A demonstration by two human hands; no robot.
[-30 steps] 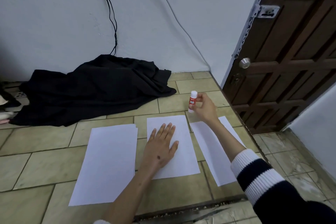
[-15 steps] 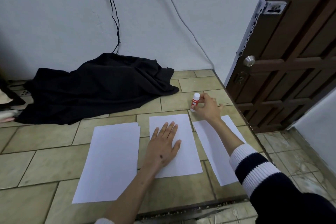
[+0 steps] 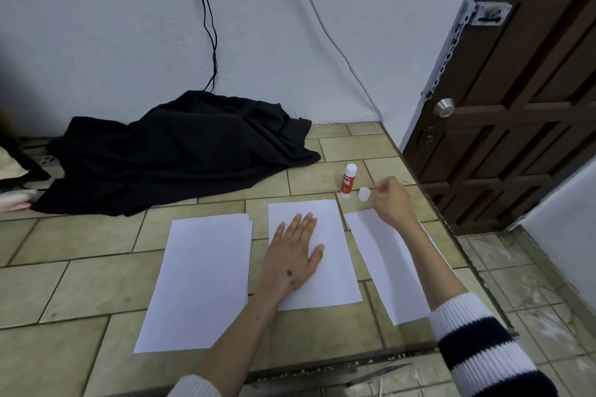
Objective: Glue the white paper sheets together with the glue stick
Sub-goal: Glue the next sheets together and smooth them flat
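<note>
White wall [image 3: 129, 26], tiled floor [image 3: 64, 267], brown door [image 3: 532, 106].

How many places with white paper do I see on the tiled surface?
3. A left stack with extra edges showing, so more sheets may be hidden; a middle sheet under the flat left hand; a right sheet under the right forearm.

The light is soft, dim and even, with a cool tone. Shadows are weak. The black cloth [image 3: 174, 151] loses detail in its dark folds. The wide lens bends the door [image 3: 516, 90] at the right edge. Focus is mostly sharp.
</note>
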